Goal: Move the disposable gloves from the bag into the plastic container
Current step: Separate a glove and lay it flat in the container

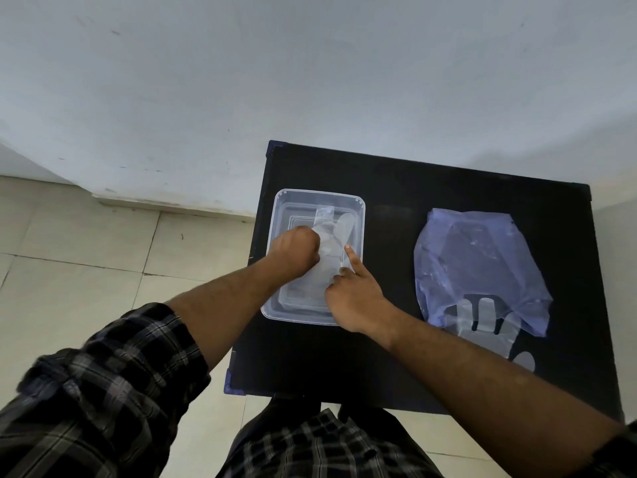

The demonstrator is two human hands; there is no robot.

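Both hands (324, 270) press glove (327, 243) inside container (279, 215).

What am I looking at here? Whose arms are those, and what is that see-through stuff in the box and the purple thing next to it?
There is no machine here, just a person. The camera sits on the person's head and looks down, so you see their own two arms reaching out, with checked sleeves near the bottom.

In front of them is a black table. On it sits a clear plastic container, like a lunch box with no lid. Inside lies a thin see-through glove, the throwaway kind. The left hand is curled over it, and the right hand presses with one finger pointing out, tucking the glove into the box.

To the right is a crinkly purple bag. Another glove pokes out of its near end, not yet moved to the box.

Behind the table are a pale wall and a tiled floor.
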